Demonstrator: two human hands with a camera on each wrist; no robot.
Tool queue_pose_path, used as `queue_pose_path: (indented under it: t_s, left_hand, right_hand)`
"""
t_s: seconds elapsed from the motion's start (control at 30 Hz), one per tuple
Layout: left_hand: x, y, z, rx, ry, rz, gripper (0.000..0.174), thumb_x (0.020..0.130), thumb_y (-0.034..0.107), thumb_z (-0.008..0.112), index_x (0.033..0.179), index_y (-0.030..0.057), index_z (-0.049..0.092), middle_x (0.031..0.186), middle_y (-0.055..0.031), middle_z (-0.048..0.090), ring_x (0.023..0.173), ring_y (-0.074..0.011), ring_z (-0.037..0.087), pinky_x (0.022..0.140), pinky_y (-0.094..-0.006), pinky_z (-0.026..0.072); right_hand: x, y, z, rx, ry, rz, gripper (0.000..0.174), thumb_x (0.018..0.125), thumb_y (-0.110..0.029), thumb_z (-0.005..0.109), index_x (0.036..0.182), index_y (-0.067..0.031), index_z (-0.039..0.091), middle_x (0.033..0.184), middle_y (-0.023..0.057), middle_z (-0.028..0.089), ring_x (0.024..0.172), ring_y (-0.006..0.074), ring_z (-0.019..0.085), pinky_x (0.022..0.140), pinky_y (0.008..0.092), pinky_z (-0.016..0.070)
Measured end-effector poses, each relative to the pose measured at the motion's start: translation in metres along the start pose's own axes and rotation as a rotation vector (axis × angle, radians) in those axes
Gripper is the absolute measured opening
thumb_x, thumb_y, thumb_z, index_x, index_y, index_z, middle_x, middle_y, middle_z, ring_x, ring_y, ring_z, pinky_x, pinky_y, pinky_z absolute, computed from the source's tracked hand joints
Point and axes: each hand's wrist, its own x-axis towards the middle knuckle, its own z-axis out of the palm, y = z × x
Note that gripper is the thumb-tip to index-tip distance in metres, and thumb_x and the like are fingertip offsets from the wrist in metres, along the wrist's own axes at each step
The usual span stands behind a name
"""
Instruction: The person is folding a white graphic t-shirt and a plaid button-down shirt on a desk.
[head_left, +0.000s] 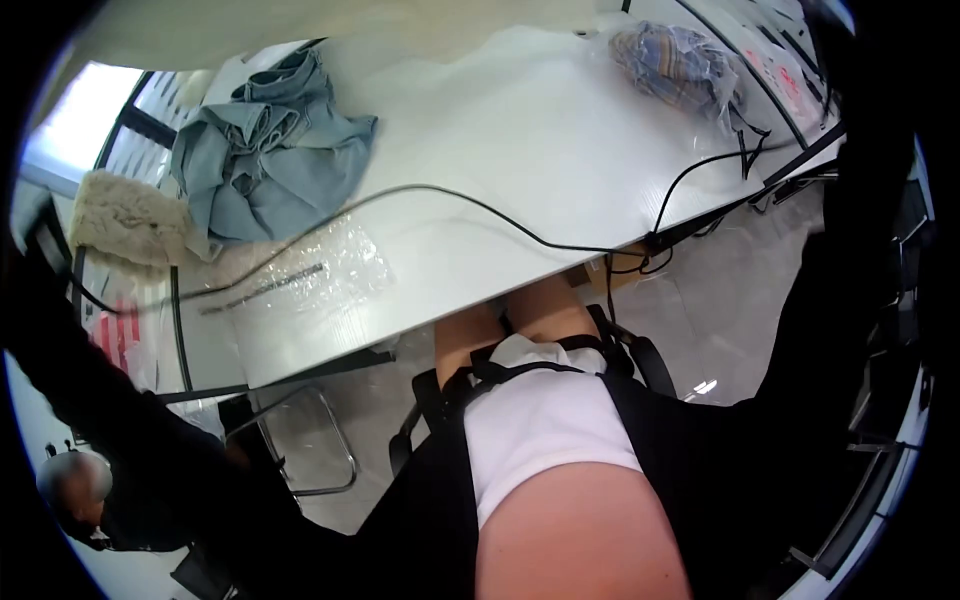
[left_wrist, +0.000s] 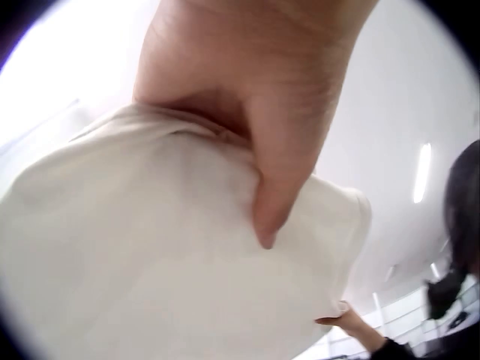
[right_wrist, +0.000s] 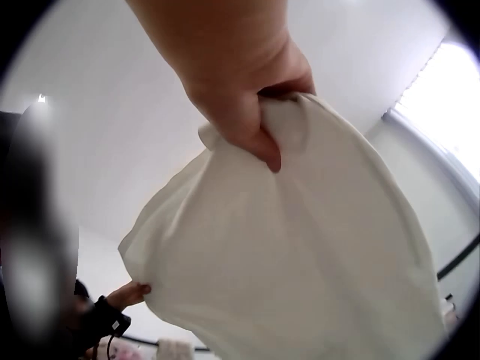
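An off-white cloth (left_wrist: 150,247) is held up and spread between both hands; whether it is a garment, I cannot tell. My left hand (left_wrist: 247,82) grips its top edge, the thumb lying over the near face and the other fingers hidden behind. Along the same piece of cloth (right_wrist: 300,247), my right hand (right_wrist: 240,90) pinches another part of the edge, with folds running down from the thumb. In the head view both hands are out of sight, and a cream strip of cloth (head_left: 400,30) hangs across the top, above the white table (head_left: 470,150).
Crumpled blue jeans (head_left: 270,150) lie at the table's left, beside a fluffy beige item (head_left: 130,215) and clear plastic wrapping (head_left: 340,265). A black cable (head_left: 430,188) crosses the table. A bagged plaid bundle (head_left: 670,65) lies at the far right. Another person (head_left: 80,490) is at lower left.
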Motion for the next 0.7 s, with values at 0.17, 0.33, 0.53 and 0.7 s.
queue_pose_path:
  t_s: [0.17,0.33,0.53,0.7]
  left_hand:
    - [-0.144,0.112,0.113,-0.580,-0.587,-0.239,0.027,0.067,0.011,0.064,0.092,0.0027,0.057,0.082,-0.0157,0.057,0.074,-0.0313,0.053,0.063,-0.0341,0.0424]
    - [-0.190,0.191,0.161,-1.011,-0.761,-0.256,0.027,0.065,0.002,0.060,0.092,0.0029,0.063,0.083,-0.0140,0.061,0.080,-0.0307,0.057,0.072,-0.0348,0.0441]
    - [-0.203,0.209,0.144,-1.047,-0.828,-0.252,0.021,0.066,0.003,0.064,0.087,0.0076,0.063,0.088,-0.0081,0.060,0.084,-0.0279,0.055,0.075,-0.0334,0.0435]
    - [-0.214,0.208,0.131,-1.224,-0.728,-0.332,0.016,0.071,0.004,0.066,0.086,0.0064,0.061,0.089,-0.0060,0.059,0.088,-0.0220,0.055,0.078,-0.0300,0.0434]
  right_hand:
    - [-0.123,-0.078,0.048,0.496,-0.500,0.050,0.030,0.064,-0.011,0.070,0.092,-0.0058,0.060,0.086,0.0076,0.061,0.082,0.0220,0.058,0.074,0.0337,0.0456]
    - [-0.197,-0.158,0.098,0.745,-0.761,0.219,0.025,0.062,-0.010,0.064,0.083,-0.0025,0.052,0.075,0.0149,0.055,0.076,0.0366,0.053,0.064,0.0405,0.0418]
    - [-0.215,-0.164,0.098,1.020,-0.882,0.343,0.024,0.064,-0.012,0.067,0.079,-0.0009,0.051,0.069,0.0158,0.054,0.066,0.0346,0.053,0.059,0.0369,0.0408]
    - [-0.225,-0.158,0.099,1.152,-0.840,0.400,0.025,0.062,-0.014,0.072,0.076,-0.0020,0.055,0.067,0.0130,0.055,0.060,0.0279,0.050,0.057,0.0326,0.0395]
